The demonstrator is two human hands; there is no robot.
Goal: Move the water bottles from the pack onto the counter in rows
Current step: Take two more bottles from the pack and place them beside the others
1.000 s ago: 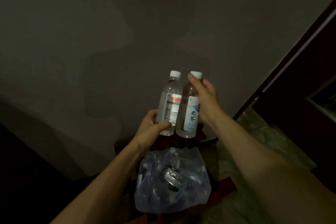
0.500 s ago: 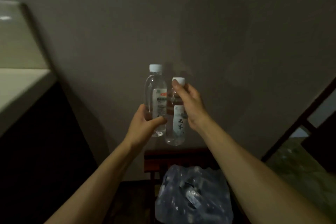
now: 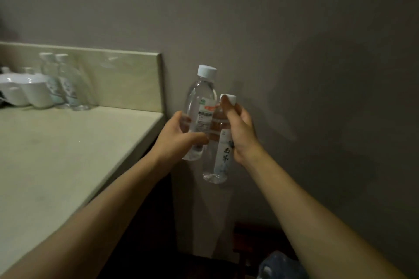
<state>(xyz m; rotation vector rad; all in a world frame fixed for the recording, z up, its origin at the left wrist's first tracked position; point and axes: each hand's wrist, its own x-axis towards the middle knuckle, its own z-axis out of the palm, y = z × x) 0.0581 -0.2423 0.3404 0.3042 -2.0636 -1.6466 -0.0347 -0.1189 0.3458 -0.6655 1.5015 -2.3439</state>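
Note:
My left hand (image 3: 181, 136) grips a clear water bottle (image 3: 200, 99) with a white cap around its lower body. My right hand (image 3: 238, 129) holds a second bottle (image 3: 218, 161) by its neck and cap, so it hangs a little lower. Both bottles are upright in the air, just right of the pale counter (image 3: 56, 154). Two more bottles (image 3: 62, 81) stand at the back of the counter against the backsplash. A corner of the plastic-wrapped pack (image 3: 278, 265) shows at the bottom edge.
White cups (image 3: 25, 90) sit at the counter's back left, beside the standing bottles. A grey wall is straight ahead. A dark red stool (image 3: 256, 240) holds the pack below right. The cabinet front under the counter is dark.
The view has swung left, bringing the counter with its cups and standing bottles into sight. Both hands carried their bottles up and left away from the pack, which dropped to the bottom edge.

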